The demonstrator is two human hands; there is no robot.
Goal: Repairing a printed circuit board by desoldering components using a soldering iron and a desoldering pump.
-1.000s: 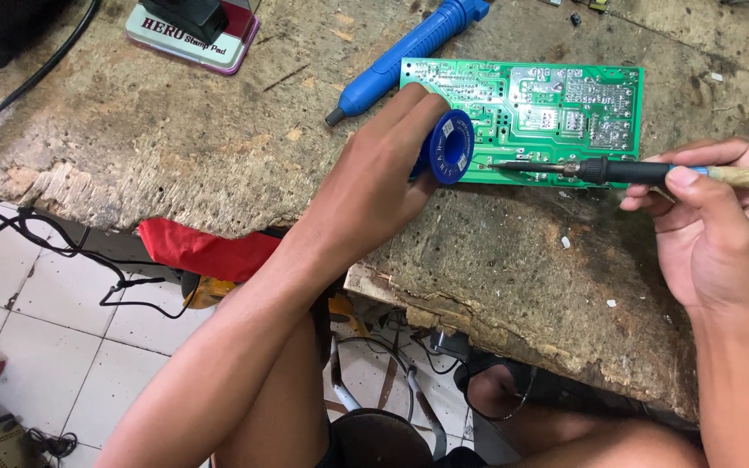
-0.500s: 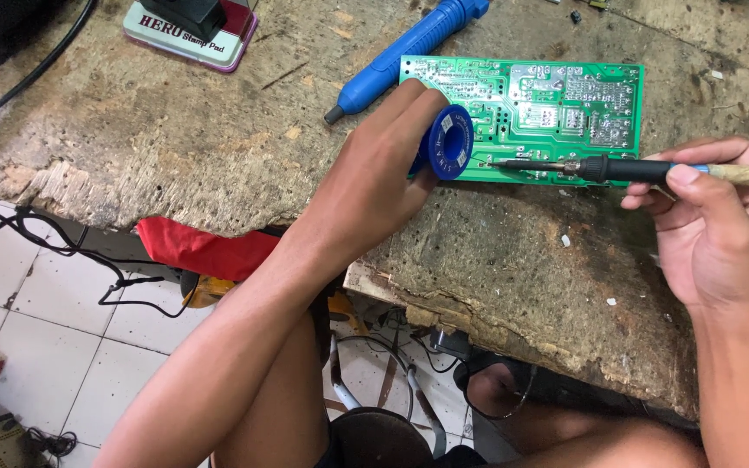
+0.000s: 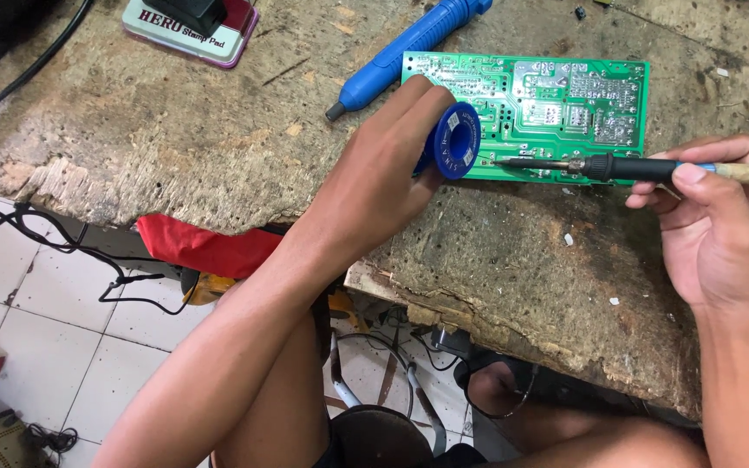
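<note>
Holding a soldering iron (image 3: 643, 168) in the right hand (image 3: 721, 234), fingers pinched round the handle, long axis running nearly level along the workbench's front edge, tip pointing left onto the lower edge of the green circuit board (image 3: 556, 113). Left hand (image 3: 383, 182) wrapped round a blue solder spool (image 3: 456, 141), round face turned toward the iron's tip, right beside it. One board, one iron, one spool, plus one blue desoldering pump (image 3: 409, 48) lying slantwise off the board's upper left corner, nozzle aimed down-left. Flat stamp pad tin (image 3: 188, 39) sitting way off near the bench's (image 3: 175, 130) far left edge. Plenty of bare, rough bench between tin and board; front edge chipped and ragged just below both hands.
</note>
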